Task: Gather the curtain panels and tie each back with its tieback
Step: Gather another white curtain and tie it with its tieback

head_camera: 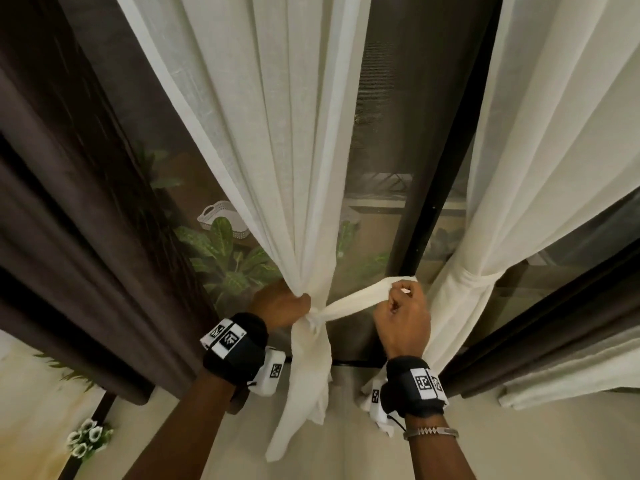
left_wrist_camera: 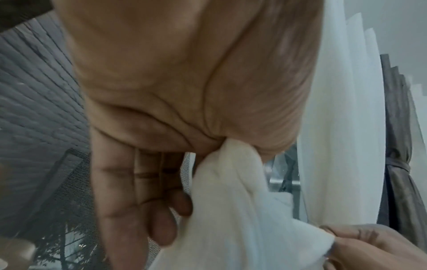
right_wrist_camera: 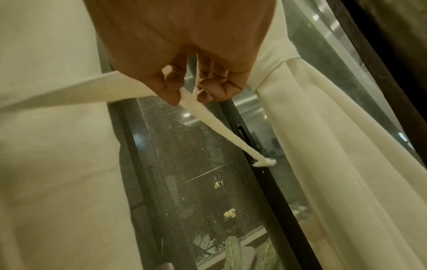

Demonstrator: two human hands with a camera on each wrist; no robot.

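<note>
A white sheer curtain panel (head_camera: 277, 161) hangs in the middle, gathered at waist height. My left hand (head_camera: 282, 304) grips the gathered bunch, and white cloth (left_wrist_camera: 231, 191) comes out between thumb and palm in the left wrist view. A white tieback strip (head_camera: 356, 301) runs from that bunch to the right. My right hand (head_camera: 403, 313) pinches the strip near its end between thumb and fingers (right_wrist_camera: 171, 91), and the loose end (right_wrist_camera: 263, 162) trails past them. The right white panel (head_camera: 519, 168) is bound by its own tieback (head_camera: 476, 276).
Behind the curtains are a meshed glass door and its dark frame (head_camera: 426, 202). Dark brown drapes hang at the left (head_camera: 69, 220) and right (head_camera: 554, 327). Leafy plants (head_camera: 225, 261) and a white basket (head_camera: 223, 218) sit beyond the glass. Flowers (head_camera: 86, 439) stand lower left.
</note>
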